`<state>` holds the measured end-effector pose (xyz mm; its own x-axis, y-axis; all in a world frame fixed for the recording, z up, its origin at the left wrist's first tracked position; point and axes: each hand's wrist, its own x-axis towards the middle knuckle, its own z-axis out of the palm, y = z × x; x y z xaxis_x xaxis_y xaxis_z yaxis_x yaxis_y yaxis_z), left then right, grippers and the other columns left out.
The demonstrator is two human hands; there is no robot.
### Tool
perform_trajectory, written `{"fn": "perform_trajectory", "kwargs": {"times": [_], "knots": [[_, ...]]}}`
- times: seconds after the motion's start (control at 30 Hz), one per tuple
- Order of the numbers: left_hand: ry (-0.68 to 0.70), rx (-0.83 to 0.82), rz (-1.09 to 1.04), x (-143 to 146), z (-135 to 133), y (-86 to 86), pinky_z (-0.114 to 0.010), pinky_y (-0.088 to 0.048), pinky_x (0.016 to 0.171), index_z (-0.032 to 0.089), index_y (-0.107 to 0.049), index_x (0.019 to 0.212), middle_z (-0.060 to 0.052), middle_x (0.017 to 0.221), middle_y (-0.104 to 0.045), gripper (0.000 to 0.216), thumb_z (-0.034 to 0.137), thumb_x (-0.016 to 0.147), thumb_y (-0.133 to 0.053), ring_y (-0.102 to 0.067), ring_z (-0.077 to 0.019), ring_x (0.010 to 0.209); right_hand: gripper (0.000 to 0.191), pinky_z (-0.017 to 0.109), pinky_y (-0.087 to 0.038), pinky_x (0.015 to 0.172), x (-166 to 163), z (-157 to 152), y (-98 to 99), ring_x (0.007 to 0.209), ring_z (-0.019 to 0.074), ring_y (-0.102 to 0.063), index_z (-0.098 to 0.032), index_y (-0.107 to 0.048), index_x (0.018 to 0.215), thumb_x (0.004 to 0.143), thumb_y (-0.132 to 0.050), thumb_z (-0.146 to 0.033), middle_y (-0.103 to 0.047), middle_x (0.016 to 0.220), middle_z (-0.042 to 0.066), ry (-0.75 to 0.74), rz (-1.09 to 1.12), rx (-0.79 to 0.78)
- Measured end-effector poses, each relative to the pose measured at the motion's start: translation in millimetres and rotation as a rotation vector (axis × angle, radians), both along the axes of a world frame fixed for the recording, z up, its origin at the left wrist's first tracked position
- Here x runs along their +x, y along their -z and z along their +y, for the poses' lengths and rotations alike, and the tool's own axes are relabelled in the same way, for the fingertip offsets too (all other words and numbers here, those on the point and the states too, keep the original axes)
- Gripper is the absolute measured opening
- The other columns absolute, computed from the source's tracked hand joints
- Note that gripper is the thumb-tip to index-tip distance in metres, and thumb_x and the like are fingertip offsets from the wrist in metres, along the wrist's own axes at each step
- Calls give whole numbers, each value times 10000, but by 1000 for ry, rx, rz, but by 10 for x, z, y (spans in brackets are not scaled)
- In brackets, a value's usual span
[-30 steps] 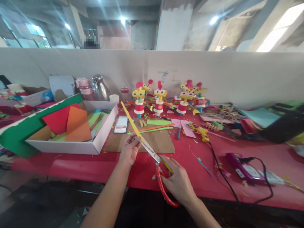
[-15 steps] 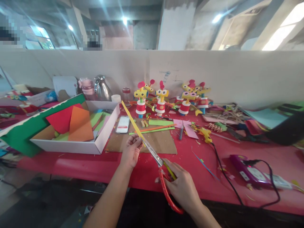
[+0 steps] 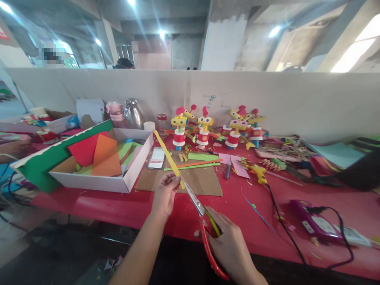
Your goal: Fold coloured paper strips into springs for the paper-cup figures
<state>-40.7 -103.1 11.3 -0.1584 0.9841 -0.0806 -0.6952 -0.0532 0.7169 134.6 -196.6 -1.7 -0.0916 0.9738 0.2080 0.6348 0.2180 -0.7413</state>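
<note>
A yellow paper strip (image 3: 166, 153) is pinched between the thumb and fingers of my left hand (image 3: 166, 193), its long end pointing up and away. My right hand (image 3: 227, 235) grips a pair of scissors (image 3: 194, 198) with red and yellow-green handles. The blades meet the strip's lower end, right beside my left fingertips; whether they are cutting through it I cannot tell. Beneath lies a brown cardboard sheet (image 3: 204, 183). On and across it rest an orange strip (image 3: 198, 162), a thin green strip (image 3: 190, 166) and a wider green piece (image 3: 203, 156).
A white box (image 3: 101, 184) of coloured paper stands left. Several paper-cup figures (image 3: 204, 126) line the back by a steel jug (image 3: 133, 114). At right are a yellow glue gun (image 3: 259, 173), its black cable and a purple power strip (image 3: 319, 223). Pink paper (image 3: 240, 166) lies mid-table.
The view has shifted slightly, so the table items sit a little lower and further right. Both hands keep their holds on the strip and scissors. A hand now shows at the far left.
</note>
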Motion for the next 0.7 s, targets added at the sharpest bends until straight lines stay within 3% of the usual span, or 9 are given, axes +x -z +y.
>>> {"fn": "perform_trajectory", "kwargs": {"times": [0.4,0.7], "knots": [[73,10,33,94,-203,-40,-165,-469,662,151,-668,790,3,715,-675,235,143,604,-812,-609,-72,677,495,341,-519,722,8,-30,-124,901,272,-675,-197,-510,1227,807,-598,-442,-668,1085,124,-28,-106,-16],[88,-11,11,130,-257,-20,-172,-471,675,159,-666,802,-2,766,-666,238,132,614,-809,-610,-80,717,436,292,-512,792,-24,-28,-84,893,222,-680,-189,-575,1191,761,-633,-236,-697,1045,92,-3,88,-69]]}}
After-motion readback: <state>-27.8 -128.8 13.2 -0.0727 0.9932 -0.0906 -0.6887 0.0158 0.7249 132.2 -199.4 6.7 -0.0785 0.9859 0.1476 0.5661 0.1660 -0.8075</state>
